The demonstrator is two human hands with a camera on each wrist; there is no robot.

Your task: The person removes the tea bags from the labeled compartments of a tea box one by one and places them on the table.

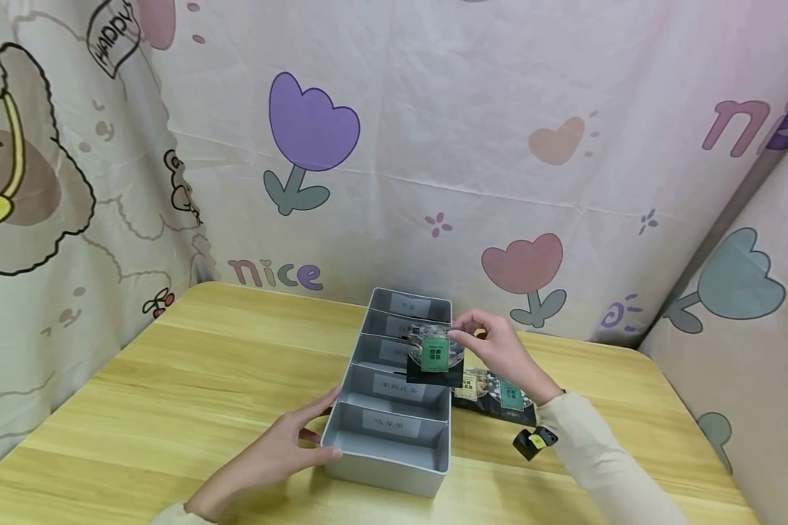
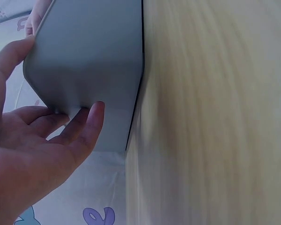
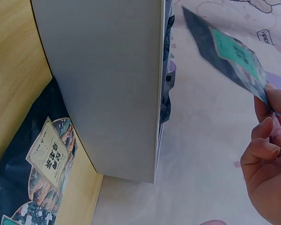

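A long grey divided box (image 1: 385,467) stands on the table, with white labels on its dividers. My left hand (image 1: 289,445) holds its near left corner, thumb at the front and fingers along the left side; in the left wrist view the fingertips (image 2: 97,110) meet the grey wall. My right hand (image 1: 495,346) pinches a dark tea sachet (image 1: 435,355) by its edge, above the middle compartments. A green label faces up on this sachet, which hangs tilted in the right wrist view. Dark packet edges (image 3: 166,89) poke above the box rim, mostly hidden in the head view.
Right of the box lie more dark tea sachets (image 1: 492,397), one with a yellow label and one with a green label, partly under the right forearm. A patterned curtain (image 1: 400,182) hangs behind the wooden table (image 1: 256,343) and along both sides.
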